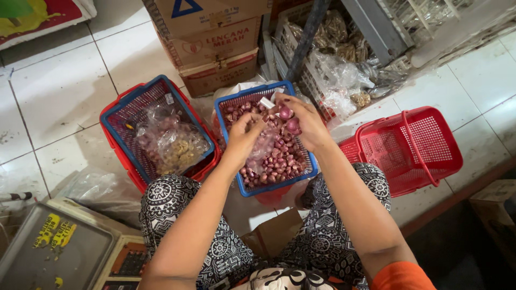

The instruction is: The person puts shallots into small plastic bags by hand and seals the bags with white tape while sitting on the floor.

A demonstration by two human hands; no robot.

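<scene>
Shallots [276, 156] fill the blue basket [228, 134] beneath both hands, right hand [301, 121] gripping some, left hand [244, 131] pinching one

Your left hand [244, 131] hides what its grip holds; the clear bag [169, 140] blurs its contents; the metal scale tray [54, 249] is cut off at frame edge.

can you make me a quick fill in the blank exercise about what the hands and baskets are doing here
1. Both hands, the left hand and the right hand, work over a basket with a ____ rim.
2. That basket holds small red ____.
3. The empty basket by the person's right knee is ____ in colour.
4. The basket on the left holds clear plastic ____ of goods.

Missing words: blue; shallots; red; bags
</scene>
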